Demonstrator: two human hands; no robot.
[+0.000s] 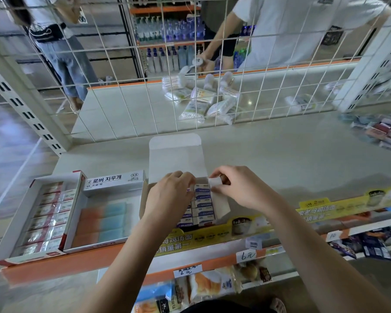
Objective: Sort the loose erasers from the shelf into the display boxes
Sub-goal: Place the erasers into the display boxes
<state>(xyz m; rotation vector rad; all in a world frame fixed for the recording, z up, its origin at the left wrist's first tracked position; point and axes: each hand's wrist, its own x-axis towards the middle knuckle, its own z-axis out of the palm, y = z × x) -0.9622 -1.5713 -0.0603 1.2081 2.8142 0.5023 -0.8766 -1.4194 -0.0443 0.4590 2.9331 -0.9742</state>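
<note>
"ERASER" printed on blue-and-white erasers (202,203) in open box. "로버 지우개", "36" and "48" on middle box flap (114,180). Handwritten "6元" on shelf price tags (246,256).

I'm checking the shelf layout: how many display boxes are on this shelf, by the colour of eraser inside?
Box of red-and-white erasers: 1
Box of orange-and-blue erasers: 1
Box of blue-and-white erasers, which both hands are at: 1
Total: 3 boxes
</note>
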